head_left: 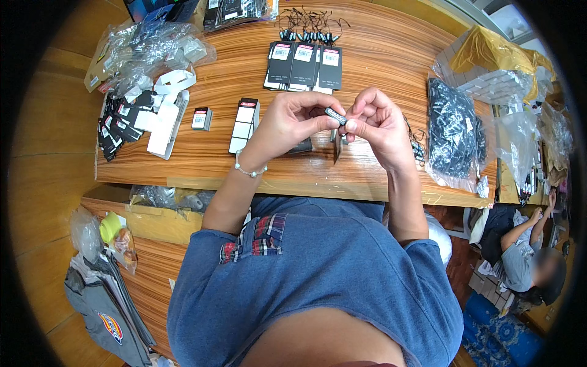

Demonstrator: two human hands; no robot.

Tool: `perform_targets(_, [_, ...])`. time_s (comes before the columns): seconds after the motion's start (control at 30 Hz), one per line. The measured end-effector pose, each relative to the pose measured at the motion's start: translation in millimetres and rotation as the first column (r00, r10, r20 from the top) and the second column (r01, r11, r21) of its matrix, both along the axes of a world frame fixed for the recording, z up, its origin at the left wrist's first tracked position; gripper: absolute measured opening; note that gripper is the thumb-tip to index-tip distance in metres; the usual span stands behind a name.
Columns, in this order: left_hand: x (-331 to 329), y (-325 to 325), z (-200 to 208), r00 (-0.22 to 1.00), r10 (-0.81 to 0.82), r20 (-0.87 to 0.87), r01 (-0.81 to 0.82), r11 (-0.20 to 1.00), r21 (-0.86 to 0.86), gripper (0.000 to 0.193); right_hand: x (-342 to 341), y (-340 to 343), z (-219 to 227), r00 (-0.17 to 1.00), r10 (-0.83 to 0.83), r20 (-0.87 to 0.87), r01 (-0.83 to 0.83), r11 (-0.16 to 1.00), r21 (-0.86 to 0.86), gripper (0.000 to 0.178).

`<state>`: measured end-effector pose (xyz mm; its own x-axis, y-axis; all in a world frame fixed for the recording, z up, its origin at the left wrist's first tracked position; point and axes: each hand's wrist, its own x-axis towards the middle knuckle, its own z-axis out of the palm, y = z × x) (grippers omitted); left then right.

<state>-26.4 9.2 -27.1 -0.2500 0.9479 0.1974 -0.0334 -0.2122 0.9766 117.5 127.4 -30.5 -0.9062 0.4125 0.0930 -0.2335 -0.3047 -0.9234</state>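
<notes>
wood-grained worktop runs wide; crumpled clear plastic heaped toward back left corner; crinkly see-through bag by right edge, packed with black bits; flat oblong black cards toward back edge; left hand, right hand nearly together above front edge, fingertips pinching small dark rounded piece.

Hands of the wearer: two, namely one left hand and one right hand. Small dark piece at the fingertips: one. Table: one upper top. Front black cards: three. Small card stack: one. White-labelled card stack: one. Large clear bag: one. Bracelet: one. Co-worker: one. Black cords: many; overlap prevents an exact count.
</notes>
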Motion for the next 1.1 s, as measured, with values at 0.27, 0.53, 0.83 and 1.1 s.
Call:
perform_targets(0.27, [0.9,-0.8,-4.5,0.985,-0.107,0.135,0.101,0.993,0.055,0.014,2.9,-3.1,-3.4,1.0,0.021,0.017,-0.022,0.999,0.046,0.017])
perform_targets(0.53, [-11.0,15.0,-2.3,0.885,0.2,-0.421,-0.142,0.976,0.165,0.031,-7.7,2.0,-3.5,0.991,0.12,0.065,-0.115,0.99,-0.078,0.016])
perform_targets(0.83, [33.1,22.0,-29.6,0.997,0.062,0.055,-0.064,0.997,0.039,0.054,-24.1,22.4,-12.0,0.948,-0.215,-0.235,0.094,0.892,-0.442,0.018])
perform_targets(1.1, [32.0,31.9,-35.8,0.993,0.113,0.032,-0.113,0.994,-0.011,0.047,-36.5,37.5,-17.7,0.908,-0.361,-0.21,0.234,0.857,-0.46,0.017])
